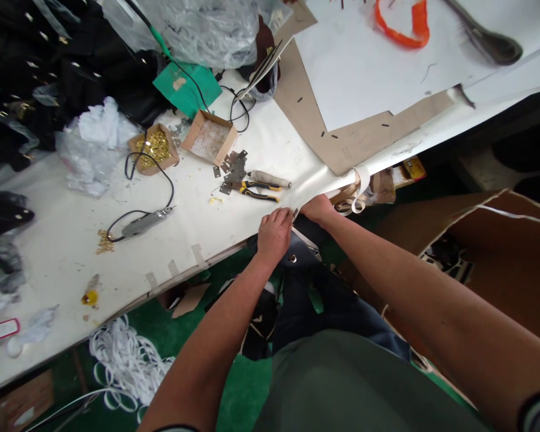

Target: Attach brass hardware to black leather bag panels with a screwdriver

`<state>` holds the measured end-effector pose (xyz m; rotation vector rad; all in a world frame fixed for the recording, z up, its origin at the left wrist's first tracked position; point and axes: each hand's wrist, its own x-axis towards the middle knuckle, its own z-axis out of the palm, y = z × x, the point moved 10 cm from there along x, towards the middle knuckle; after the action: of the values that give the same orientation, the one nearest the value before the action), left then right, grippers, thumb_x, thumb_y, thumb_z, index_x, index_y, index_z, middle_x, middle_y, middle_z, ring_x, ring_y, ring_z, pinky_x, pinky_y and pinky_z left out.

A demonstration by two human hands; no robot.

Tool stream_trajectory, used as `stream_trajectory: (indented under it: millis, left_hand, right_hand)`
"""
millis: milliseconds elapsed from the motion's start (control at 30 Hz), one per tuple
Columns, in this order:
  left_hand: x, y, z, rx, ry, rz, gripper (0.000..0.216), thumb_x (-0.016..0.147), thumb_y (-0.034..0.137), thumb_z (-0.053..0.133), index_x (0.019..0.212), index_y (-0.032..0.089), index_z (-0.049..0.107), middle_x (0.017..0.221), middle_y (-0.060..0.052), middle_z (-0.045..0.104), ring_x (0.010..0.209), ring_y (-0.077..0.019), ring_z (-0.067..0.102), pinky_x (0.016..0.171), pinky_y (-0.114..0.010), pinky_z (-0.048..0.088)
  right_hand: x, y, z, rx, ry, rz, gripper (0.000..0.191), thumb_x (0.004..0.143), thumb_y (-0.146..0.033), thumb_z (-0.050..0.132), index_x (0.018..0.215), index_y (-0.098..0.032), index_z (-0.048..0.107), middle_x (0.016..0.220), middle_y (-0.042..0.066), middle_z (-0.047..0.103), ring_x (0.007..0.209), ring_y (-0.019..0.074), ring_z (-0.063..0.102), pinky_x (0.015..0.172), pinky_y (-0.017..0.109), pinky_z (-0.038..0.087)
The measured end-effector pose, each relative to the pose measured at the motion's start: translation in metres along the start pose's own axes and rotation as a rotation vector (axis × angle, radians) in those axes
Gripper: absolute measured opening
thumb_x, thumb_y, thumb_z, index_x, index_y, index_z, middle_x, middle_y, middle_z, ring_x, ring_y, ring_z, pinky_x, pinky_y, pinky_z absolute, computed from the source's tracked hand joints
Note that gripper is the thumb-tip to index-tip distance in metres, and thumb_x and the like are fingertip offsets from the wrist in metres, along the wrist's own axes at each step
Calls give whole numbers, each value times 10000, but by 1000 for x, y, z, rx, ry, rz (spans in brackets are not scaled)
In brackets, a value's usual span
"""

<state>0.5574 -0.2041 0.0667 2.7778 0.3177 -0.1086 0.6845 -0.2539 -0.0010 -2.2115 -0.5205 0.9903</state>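
Note:
My left hand point(274, 233) and my right hand point(317, 209) meet at the front edge of the white table point(72, 240). Both are closed, fingers pinched together around a small metal piece point(294, 213) at the top of a dark item point(303, 243) that hangs below the table edge over my lap. What exactly each hand grips is too small to make out. Yellow-handled pliers point(258, 191) lie just beyond my left hand, next to several small metal plates point(231, 171).
Two small cardboard boxes stand further back, one with gold fittings point(153, 147), one nearly bare point(209, 138). A corded hand tool point(141, 225) lies at left. Black garments point(49, 66) and plastic bags point(198, 27) pile at the back. Brown card point(355, 144) and paper lie right. A cardboard box point(477, 252) sits below.

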Motion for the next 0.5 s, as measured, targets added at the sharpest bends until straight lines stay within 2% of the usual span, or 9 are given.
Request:
stream_trajectory:
  millis: [100, 200, 300, 400, 500]
  left_hand:
    - [-1, 2, 1, 27, -3, 26, 436, 1043, 249, 381, 1441, 183, 548, 1482, -126, 581, 1383, -293, 484, 1051, -459, 402]
    - [-3, 5, 1, 57, 6, 35, 450, 1044, 230, 361, 1452, 151, 534, 1499, -142, 565, 1397, -307, 474, 1061, -471, 400]
    - [-4, 7, 1, 65, 11, 38, 452, 1051, 241, 348, 1445, 135, 541, 1508, -150, 558, 1406, -314, 472, 1077, -479, 396]
    - [-7, 6, 2, 40, 17, 21, 452, 1054, 295, 375, 1435, 130, 553, 1530, -154, 539, 1425, -319, 462, 1116, -487, 376]
    - [-9, 4, 2, -6, 44, 1, 462, 1051, 344, 413, 1438, 137, 557, 1531, -155, 543, 1437, -317, 459, 1145, -491, 357]
  right_hand:
    - [-8, 5, -5, 82, -53, 34, 330, 822, -207, 684, 1142, -161, 750, 1190, 60, 768, 1102, 243, 699, 962, 315, 556]
    - [-16, 15, -8, 116, -81, 106, 287, 833, -341, 700, 988, -112, 774, 933, 75, 796, 846, 240, 731, 755, 310, 604]
    - [-20, 23, -10, 81, -7, 172, 382, 739, -440, 803, 894, -93, 768, 883, 109, 784, 853, 277, 724, 750, 337, 599]
    - [-19, 25, -10, 21, 92, 203, 428, 621, -447, 895, 815, -92, 756, 903, 149, 781, 897, 324, 723, 804, 375, 589]
    - [-17, 23, -9, 25, 142, 170, 385, 634, -424, 897, 822, -117, 760, 920, 130, 793, 909, 306, 734, 813, 337, 583]
